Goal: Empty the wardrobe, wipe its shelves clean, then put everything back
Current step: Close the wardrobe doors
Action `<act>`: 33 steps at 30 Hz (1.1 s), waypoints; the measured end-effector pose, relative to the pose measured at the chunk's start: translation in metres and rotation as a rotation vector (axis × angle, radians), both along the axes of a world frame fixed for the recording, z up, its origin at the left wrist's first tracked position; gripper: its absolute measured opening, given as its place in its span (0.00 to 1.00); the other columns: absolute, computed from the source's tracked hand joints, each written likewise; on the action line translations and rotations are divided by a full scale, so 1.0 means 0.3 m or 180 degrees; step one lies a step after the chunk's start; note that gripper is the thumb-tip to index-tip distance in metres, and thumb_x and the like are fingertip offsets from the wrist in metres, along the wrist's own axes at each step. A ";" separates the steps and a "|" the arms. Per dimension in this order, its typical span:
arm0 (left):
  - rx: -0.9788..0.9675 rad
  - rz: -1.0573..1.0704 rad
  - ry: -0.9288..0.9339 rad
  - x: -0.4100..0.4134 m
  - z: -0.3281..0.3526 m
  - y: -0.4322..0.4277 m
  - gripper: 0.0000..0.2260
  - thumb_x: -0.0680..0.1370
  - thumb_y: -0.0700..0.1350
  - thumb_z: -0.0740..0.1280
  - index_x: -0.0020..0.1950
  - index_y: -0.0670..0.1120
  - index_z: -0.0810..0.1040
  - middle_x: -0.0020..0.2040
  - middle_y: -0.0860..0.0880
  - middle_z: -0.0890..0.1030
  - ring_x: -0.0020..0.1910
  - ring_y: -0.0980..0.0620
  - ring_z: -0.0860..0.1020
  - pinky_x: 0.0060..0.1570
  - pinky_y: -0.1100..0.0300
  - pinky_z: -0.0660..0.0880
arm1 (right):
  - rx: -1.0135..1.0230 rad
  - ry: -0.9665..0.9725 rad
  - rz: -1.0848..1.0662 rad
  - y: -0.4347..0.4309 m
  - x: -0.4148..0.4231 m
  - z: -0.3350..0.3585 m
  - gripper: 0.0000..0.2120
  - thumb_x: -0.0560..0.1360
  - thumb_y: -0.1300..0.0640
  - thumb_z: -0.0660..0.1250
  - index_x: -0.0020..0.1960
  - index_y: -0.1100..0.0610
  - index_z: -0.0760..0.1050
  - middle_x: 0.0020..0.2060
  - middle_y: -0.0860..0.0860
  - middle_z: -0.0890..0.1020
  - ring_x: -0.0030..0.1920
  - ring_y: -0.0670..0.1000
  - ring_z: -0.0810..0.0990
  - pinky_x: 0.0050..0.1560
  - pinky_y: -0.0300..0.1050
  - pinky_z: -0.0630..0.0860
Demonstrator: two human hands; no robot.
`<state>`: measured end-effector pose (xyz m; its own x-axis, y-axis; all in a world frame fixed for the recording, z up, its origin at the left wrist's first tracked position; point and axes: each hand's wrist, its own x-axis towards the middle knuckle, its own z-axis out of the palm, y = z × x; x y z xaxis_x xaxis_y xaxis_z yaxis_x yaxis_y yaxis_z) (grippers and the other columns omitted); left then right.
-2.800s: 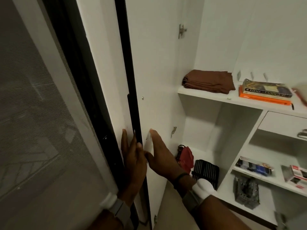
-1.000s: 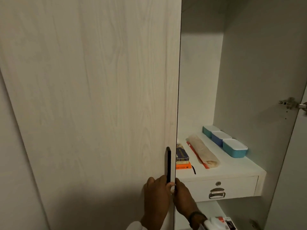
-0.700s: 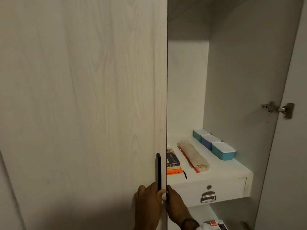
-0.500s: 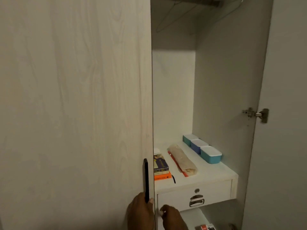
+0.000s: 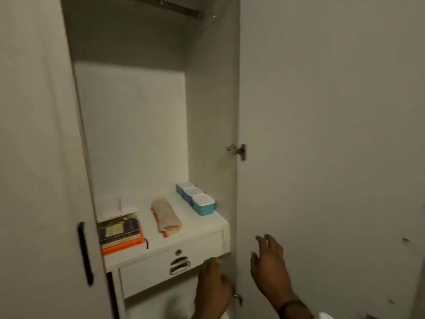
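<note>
2 hands (image 5: 271, 270) now off door handle (image 5: 85, 253)

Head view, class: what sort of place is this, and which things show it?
Probably the inside of a home wardrobe: a hanging rail up top, a shelf over a drawer, and a hinged door.

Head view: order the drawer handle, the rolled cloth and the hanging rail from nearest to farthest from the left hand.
1. Drawer handle, just left of the left hand.
2. Rolled cloth, on the shelf above the drawer.
3. Hanging rail, at the wardrobe top.
</note>
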<state>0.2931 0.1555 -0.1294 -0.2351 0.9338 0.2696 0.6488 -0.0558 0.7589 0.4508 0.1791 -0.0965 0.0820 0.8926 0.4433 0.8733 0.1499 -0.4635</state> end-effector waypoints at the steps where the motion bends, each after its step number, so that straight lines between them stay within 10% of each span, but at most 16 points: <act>1: 0.0054 -0.0271 0.0022 0.090 0.031 0.011 0.14 0.76 0.41 0.65 0.55 0.58 0.69 0.61 0.58 0.72 0.64 0.55 0.73 0.65 0.64 0.67 | 0.0336 -0.0072 -0.0199 -0.012 0.087 0.034 0.25 0.76 0.58 0.68 0.72 0.58 0.70 0.72 0.60 0.68 0.72 0.62 0.64 0.69 0.59 0.70; 13: 0.0527 -0.1567 0.0240 0.865 0.185 0.010 0.10 0.78 0.44 0.63 0.55 0.58 0.74 0.58 0.59 0.74 0.59 0.59 0.74 0.60 0.66 0.71 | 0.1691 0.0114 -0.1771 -0.239 0.813 0.342 0.43 0.70 0.55 0.68 0.80 0.61 0.54 0.78 0.63 0.56 0.78 0.68 0.53 0.75 0.68 0.48; 19: 0.0855 -0.1485 0.0111 1.008 0.163 -0.034 0.03 0.80 0.48 0.61 0.50 0.56 0.74 0.51 0.60 0.73 0.53 0.60 0.75 0.56 0.58 0.75 | 0.0983 0.1960 -0.0012 -0.262 0.929 0.340 0.17 0.82 0.47 0.62 0.70 0.45 0.68 0.57 0.46 0.82 0.53 0.46 0.81 0.59 0.54 0.79; 28: 0.1518 -0.0962 -0.0180 0.908 0.112 -0.172 0.04 0.84 0.53 0.58 0.56 0.57 0.69 0.54 0.59 0.71 0.54 0.58 0.74 0.53 0.62 0.75 | 0.1367 0.1864 0.0947 -0.403 0.837 0.308 0.08 0.82 0.49 0.65 0.61 0.43 0.73 0.46 0.41 0.80 0.48 0.47 0.79 0.46 0.32 0.72; 33: 0.1808 -0.0733 -0.0675 0.735 0.121 -0.263 0.15 0.83 0.58 0.56 0.65 0.52 0.68 0.60 0.54 0.72 0.59 0.52 0.75 0.59 0.55 0.76 | 0.1645 0.1769 0.1540 -0.468 0.641 0.256 0.14 0.80 0.47 0.63 0.61 0.54 0.77 0.48 0.46 0.80 0.49 0.46 0.79 0.49 0.37 0.75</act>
